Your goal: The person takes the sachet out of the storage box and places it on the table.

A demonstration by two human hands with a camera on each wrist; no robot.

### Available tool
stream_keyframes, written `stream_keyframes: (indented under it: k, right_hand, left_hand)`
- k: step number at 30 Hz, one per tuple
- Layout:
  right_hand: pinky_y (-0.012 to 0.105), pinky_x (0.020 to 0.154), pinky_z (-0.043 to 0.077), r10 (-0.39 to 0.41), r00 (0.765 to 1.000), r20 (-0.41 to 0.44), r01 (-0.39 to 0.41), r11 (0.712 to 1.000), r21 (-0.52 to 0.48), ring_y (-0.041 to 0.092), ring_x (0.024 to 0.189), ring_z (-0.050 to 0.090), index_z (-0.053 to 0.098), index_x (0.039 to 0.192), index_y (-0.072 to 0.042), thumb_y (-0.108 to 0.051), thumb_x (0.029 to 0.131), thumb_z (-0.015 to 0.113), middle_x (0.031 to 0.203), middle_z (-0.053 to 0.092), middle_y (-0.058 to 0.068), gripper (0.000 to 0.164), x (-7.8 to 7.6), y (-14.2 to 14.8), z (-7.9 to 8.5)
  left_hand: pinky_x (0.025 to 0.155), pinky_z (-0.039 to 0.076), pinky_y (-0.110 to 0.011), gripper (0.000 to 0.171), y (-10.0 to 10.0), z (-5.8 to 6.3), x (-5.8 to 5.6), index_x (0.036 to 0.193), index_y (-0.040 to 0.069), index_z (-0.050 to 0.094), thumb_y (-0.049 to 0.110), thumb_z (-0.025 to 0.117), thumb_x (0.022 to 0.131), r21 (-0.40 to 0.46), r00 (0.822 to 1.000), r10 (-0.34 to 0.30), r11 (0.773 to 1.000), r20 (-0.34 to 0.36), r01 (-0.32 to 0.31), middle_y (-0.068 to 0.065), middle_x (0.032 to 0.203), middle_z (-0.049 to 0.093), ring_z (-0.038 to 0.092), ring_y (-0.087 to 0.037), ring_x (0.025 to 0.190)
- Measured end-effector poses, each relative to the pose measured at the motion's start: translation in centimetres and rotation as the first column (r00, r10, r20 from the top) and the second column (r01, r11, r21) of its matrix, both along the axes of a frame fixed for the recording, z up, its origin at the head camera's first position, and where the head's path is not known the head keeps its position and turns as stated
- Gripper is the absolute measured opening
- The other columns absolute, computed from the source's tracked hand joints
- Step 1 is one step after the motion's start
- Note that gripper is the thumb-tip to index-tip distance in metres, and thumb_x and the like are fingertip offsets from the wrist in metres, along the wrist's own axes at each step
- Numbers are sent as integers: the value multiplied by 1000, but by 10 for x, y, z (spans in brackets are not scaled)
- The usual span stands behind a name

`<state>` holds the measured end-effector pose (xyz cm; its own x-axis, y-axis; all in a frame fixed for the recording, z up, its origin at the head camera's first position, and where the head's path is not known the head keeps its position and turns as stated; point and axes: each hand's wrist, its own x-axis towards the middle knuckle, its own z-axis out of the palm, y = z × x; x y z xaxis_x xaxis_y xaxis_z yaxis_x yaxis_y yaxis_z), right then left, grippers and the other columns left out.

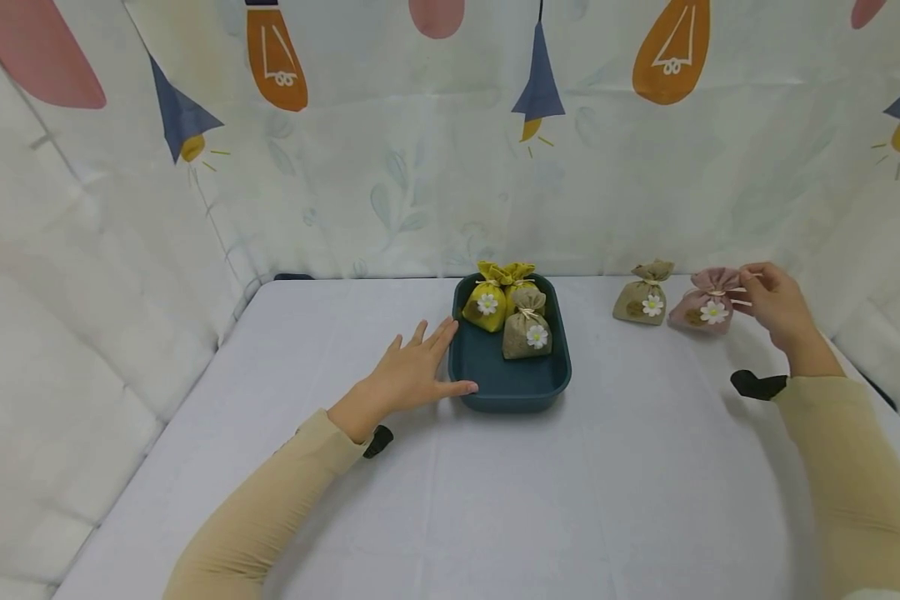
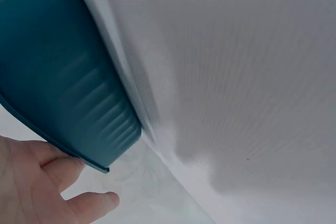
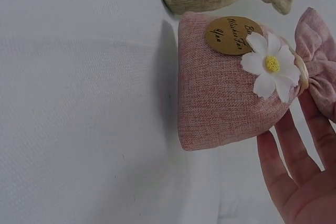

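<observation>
A dark teal plastic basin (image 1: 506, 400) stands on the table with two yellow drawstring pouches (image 1: 483, 310) and an olive-beige pouch (image 1: 521, 342) inside. My left hand (image 1: 408, 375), fingers spread, rests against the basin's left rim; the left wrist view shows its fingers at the rim (image 2: 58, 149). At the right, my right hand (image 1: 780, 308) holds a pink pouch (image 1: 701, 310) by its gathered neck. This pouch carries a white flower (image 3: 265, 66) and an oval brown tag (image 3: 226, 38). Close to its left is another olive-beige pouch (image 1: 641, 304).
A white cloth (image 1: 517, 500) covers the table. Behind it hangs a pale curtain (image 1: 450, 192) printed with lamps and bulbs, close to the table's far edge. White padded fabric (image 1: 67, 333) rises along the left side.
</observation>
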<state>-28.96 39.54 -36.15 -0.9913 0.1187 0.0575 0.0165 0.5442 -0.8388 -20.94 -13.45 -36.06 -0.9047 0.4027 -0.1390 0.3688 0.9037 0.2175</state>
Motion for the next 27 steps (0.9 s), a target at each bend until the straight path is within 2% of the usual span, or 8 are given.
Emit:
stream_keyframes:
  k: [2,5,7,12,16,20,23,27]
  right_hand:
    - [38,105,46,3,1000,13,-3,1000,-7,42,131,47,46,116,-35,-42,112,27,151,36,28,21,-1,1,-2]
    - [39,106,46,4,1000,17,-4,1000,-8,39,129,49,47,117,-33,-41,112,27,148,39,24,22,-3,2,-5]
    - [38,105,47,6,1000,7,-6,1000,-26,29,124,53,48,117,-32,-41,112,29,141,44,16,21,-3,3,-6]
    - [23,96,51,-16,1000,-23,14,998,-62,4,105,55,50,115,-36,-40,112,34,121,49,-6,17,-4,1,-10]
    - [13,85,52,-48,998,-49,44,995,-85,0,100,56,52,116,-34,-37,112,36,118,52,-7,17,-5,-2,-14]
    - [7,76,51,-74,995,-69,62,985,-159,-7,91,56,54,114,-31,-32,111,41,109,54,-14,13,-7,-2,-17]
    - [7,75,50,-81,994,-67,66,976,-207,-11,86,56,55,112,-32,-31,111,44,103,53,-20,11,-6,-2,-20]
    - [7,75,50,-85,994,-65,69,974,-216,-11,86,56,55,113,-32,-31,110,45,101,53,-22,11,-4,-2,-20]
  left_hand:
    - [119,12,-67,110,0,0,0,167,16,9,78,56,89,0,1000,-2,1000,-1,2,0,172,7,9,-40,155]
    - [119,12,-67,110,0,0,0,167,16,9,78,56,89,1,1000,-2,1000,-1,2,-1,172,7,8,-39,155]
    - [119,12,-67,110,0,0,0,167,16,8,78,56,89,-2,1000,-2,1000,-2,2,-1,172,7,8,-39,155]
    - [119,12,-67,110,1,-1,-1,167,17,8,79,55,89,-10,1000,1,1000,1,-1,0,172,6,8,-39,155]
    - [119,12,-67,110,1,-1,-1,167,17,8,79,55,89,-12,1000,2,1000,2,-2,1,172,5,8,-39,155]
    - [119,12,-67,110,0,-1,-1,167,17,8,79,55,89,-11,1000,3,1000,1,-3,1,172,5,8,-39,155]
    - [119,12,-67,110,0,-1,-1,167,17,8,79,55,89,-9,1000,5,1000,3,-5,1,172,5,7,-39,156]
    - [119,12,-67,110,1,-1,-1,167,18,8,79,55,89,-10,1000,9,1000,7,-9,1,172,5,7,-38,156]
